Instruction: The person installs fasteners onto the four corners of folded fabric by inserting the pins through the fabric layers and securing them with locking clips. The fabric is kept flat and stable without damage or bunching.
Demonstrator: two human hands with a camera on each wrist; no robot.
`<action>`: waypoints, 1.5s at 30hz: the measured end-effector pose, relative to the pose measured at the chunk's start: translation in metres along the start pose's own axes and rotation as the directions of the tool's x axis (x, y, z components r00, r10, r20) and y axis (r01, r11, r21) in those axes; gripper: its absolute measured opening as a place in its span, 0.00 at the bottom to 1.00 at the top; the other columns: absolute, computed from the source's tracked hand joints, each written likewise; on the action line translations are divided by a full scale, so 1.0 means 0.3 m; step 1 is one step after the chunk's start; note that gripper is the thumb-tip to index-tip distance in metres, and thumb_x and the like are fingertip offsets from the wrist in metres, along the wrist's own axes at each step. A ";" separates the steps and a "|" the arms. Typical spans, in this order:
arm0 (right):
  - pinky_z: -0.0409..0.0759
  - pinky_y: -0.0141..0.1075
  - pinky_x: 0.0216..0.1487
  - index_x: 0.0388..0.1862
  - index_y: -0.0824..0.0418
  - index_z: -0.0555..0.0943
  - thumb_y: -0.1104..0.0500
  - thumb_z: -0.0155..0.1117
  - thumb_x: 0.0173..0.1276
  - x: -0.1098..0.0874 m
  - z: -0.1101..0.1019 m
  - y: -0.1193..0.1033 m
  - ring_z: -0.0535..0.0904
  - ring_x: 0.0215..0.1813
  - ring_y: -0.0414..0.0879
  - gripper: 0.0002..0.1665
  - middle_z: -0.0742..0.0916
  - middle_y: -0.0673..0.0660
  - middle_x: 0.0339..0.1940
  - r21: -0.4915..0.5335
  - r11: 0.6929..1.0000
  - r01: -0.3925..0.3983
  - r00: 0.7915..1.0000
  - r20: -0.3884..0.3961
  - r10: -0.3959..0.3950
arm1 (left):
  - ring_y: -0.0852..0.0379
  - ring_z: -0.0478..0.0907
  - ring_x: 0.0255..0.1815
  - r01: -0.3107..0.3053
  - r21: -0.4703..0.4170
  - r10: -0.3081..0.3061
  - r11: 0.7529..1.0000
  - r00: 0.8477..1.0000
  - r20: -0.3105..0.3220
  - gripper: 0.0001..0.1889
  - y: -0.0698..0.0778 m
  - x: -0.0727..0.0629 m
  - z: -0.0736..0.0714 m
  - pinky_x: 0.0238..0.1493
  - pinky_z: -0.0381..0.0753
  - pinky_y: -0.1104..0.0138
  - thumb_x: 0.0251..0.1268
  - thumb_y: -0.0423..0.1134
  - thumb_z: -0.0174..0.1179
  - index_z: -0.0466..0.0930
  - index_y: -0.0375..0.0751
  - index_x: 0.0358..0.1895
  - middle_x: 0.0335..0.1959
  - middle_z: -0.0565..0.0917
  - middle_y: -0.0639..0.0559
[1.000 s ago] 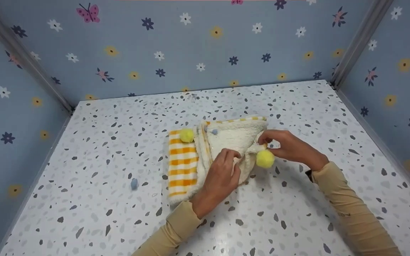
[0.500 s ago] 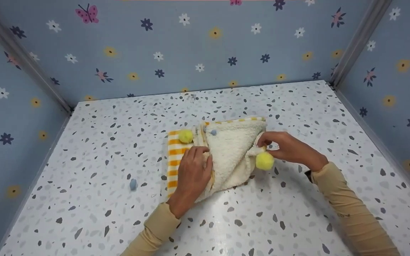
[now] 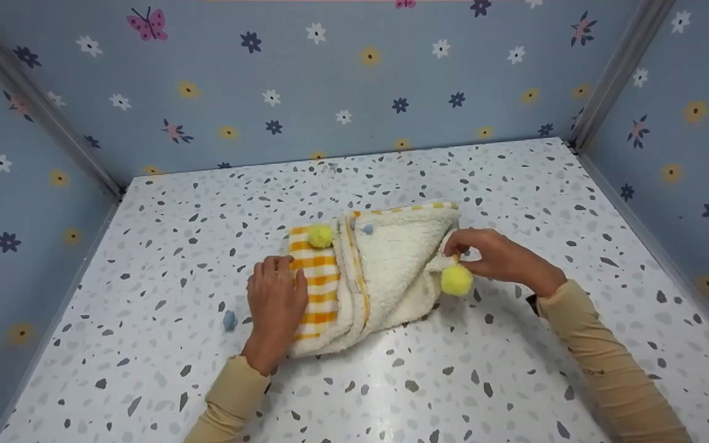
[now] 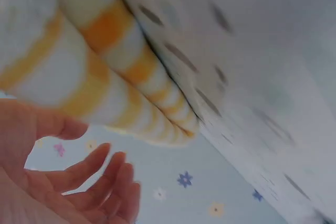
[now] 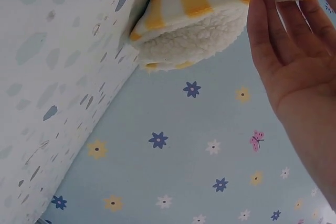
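Note:
A yellow-and-white checked cloth (image 3: 316, 289) with a cream fleece lining lies folded in the middle of the table in the head view. A yellow pompom (image 3: 320, 235) sits at its upper left, another yellow pompom (image 3: 456, 280) at its right corner. My right hand (image 3: 502, 261) pinches the cloth just above that second pompom and lifts the corner slightly. My left hand (image 3: 274, 307) is at the cloth's left edge, fingers loosely bent. In the left wrist view, the folded checked layers (image 4: 131, 77) lie beside the left hand's fingers, which do not close round them.
A small blue lump (image 3: 229, 320) lies on the speckled white table (image 3: 145, 264), left of my left hand. Small blue bits (image 3: 368, 229) show on the fleece near its upper fold. Blue flowered walls (image 3: 354, 80) stand at the back and both sides.
My left hand has moved left, from the middle of the fleece across the checked part to the cloth's left edge. The right hand keeps its pinch in nearly the same place.

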State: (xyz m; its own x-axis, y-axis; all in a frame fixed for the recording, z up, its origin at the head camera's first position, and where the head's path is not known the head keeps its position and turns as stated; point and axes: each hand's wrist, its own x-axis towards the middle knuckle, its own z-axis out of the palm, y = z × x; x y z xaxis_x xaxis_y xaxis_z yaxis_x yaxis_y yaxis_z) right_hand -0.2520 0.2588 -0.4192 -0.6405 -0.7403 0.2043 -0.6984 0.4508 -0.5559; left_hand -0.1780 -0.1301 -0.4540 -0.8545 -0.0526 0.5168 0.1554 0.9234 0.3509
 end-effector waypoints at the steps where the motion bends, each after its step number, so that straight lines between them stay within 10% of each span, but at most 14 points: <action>1: 0.83 0.50 0.50 0.47 0.61 0.82 0.76 0.70 0.64 0.001 0.001 -0.001 0.83 0.48 0.51 0.17 0.86 0.56 0.45 0.000 1.000 -0.001 1.000 0.001 0.001 | 0.35 0.77 0.47 0.016 0.024 -0.016 1.000 1.000 0.010 0.14 -0.018 -0.001 -0.005 0.47 0.78 0.46 0.70 0.34 0.64 0.82 0.26 0.50 0.47 0.80 0.32; 6: 0.83 0.49 0.50 0.47 0.60 0.82 0.76 0.70 0.64 0.003 0.006 0.003 0.84 0.48 0.50 0.17 0.86 0.55 0.44 -0.007 1.000 0.006 1.000 0.006 -0.006 | 0.29 0.72 0.53 0.125 0.128 -0.140 0.984 0.983 0.119 0.18 -0.095 -0.007 -0.028 0.52 0.73 0.41 0.72 0.33 0.61 0.77 0.19 0.54 0.53 0.74 0.25; 13: 0.83 0.52 0.49 0.46 0.61 0.82 0.78 0.67 0.65 0.006 0.018 0.008 0.84 0.47 0.51 0.16 0.86 0.56 0.44 0.021 1.000 0.015 1.000 0.024 -0.016 | 0.23 0.67 0.62 0.266 0.270 -0.351 0.925 0.870 0.345 0.29 -0.147 -0.002 -0.047 0.59 0.70 0.36 0.74 0.36 0.57 0.65 0.14 0.67 0.61 0.67 0.19; 21: 0.83 0.53 0.50 0.47 0.61 0.82 0.78 0.66 0.65 0.006 0.027 0.005 0.84 0.48 0.51 0.17 0.86 0.56 0.45 0.046 0.998 -0.035 0.998 0.054 0.032 | 0.24 0.71 0.57 0.285 0.287 -0.394 0.915 0.790 0.471 0.23 -0.170 0.000 -0.058 0.54 0.75 0.39 0.77 0.33 0.50 0.67 0.13 0.63 0.55 0.70 0.20; 37: 0.83 0.54 0.49 0.46 0.62 0.82 0.78 0.65 0.64 0.006 0.020 0.003 0.84 0.47 0.52 0.16 0.86 0.56 0.44 0.004 1.000 -0.024 0.999 0.049 0.024 | 0.33 0.75 0.45 0.184 0.176 -0.243 0.967 0.873 0.423 0.02 -0.156 -0.009 -0.070 0.38 0.81 0.42 0.68 0.22 0.54 0.75 0.27 0.41 0.41 0.74 0.31; 45: 0.83 0.54 0.49 0.45 0.62 0.82 0.79 0.65 0.64 0.004 0.018 0.006 0.84 0.46 0.50 0.17 0.86 0.55 0.44 0.010 1.000 -0.015 0.999 0.049 0.015 | 0.30 0.77 0.48 0.252 0.126 -0.281 0.960 0.864 0.418 0.16 -0.174 0.011 -0.069 0.43 0.80 0.40 0.68 0.26 0.59 0.72 0.19 0.54 0.44 0.75 0.26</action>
State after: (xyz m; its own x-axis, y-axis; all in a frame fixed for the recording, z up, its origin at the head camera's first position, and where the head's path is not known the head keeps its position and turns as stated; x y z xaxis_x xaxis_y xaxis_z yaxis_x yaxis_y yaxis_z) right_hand -0.2523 0.2561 -0.4241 -0.6341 -0.7573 0.1562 -0.6853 0.4569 -0.5671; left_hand -0.1787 -0.1864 -0.4546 -0.9890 -0.1464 0.0214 -0.1283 0.9207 0.3686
